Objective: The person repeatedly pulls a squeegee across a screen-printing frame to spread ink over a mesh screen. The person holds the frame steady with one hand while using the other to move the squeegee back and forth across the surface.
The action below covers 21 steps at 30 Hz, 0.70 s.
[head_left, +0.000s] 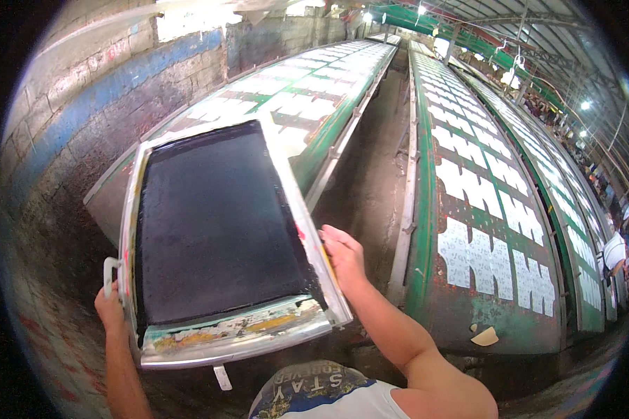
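Observation:
A large screen-printing frame [220, 223] is held up in front of me, tilted. Its mesh is dark, nearly black, and its near end is smeared with yellow, green and red ink. My left hand [110, 307] is closed at the left edge, by a white handle [110, 274]. My right hand [343, 257] grips the right side, its fingertips partly hidden by the rim. A small white tab [222, 378] hangs below the near edge.
Long green printing tables [426, 279] run away on both sides of a narrow aisle [370, 153], with rows of white cut fabric pieces [472, 258] on them. A pale scrap [485, 336] lies on the right table's near end. A block wall [70, 133] stands left; a person [615, 251] is far right.

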{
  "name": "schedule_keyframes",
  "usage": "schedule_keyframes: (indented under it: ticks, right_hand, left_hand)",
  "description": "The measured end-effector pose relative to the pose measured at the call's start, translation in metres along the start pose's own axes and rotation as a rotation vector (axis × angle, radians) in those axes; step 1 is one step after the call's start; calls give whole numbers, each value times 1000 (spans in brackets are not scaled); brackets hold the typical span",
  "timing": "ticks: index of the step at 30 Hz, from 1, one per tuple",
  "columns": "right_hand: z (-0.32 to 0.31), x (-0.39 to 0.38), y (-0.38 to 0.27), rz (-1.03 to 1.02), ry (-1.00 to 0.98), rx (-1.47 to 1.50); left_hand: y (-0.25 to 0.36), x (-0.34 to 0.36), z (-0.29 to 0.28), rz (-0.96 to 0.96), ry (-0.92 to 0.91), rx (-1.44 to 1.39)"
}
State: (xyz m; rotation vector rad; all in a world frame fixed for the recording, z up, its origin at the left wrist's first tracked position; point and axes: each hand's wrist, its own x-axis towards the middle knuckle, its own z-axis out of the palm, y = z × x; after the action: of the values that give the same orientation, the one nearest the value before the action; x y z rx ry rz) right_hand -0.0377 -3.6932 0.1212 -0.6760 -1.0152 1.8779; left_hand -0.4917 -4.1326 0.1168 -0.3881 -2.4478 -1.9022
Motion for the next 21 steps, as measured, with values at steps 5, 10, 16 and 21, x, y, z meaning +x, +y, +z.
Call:
schedule_keyframes:
  ticks: [5, 10, 16, 21]
  right_hand:
    - [75, 28, 48, 87, -204, 11]
    - [132, 56, 82, 209, -366, -27]
    - [189, 111, 119, 292, -645, -89]
    - [230, 192, 131, 333, -945, -177]
  left_hand:
    - [-57, -6, -101, -144, 179, 27]
    - [-92, -42, -165, -258, 349, 35]
    - [-77, -105, -175, -319, 475, 80]
    - [-57, -124, -132, -308, 692, 116]
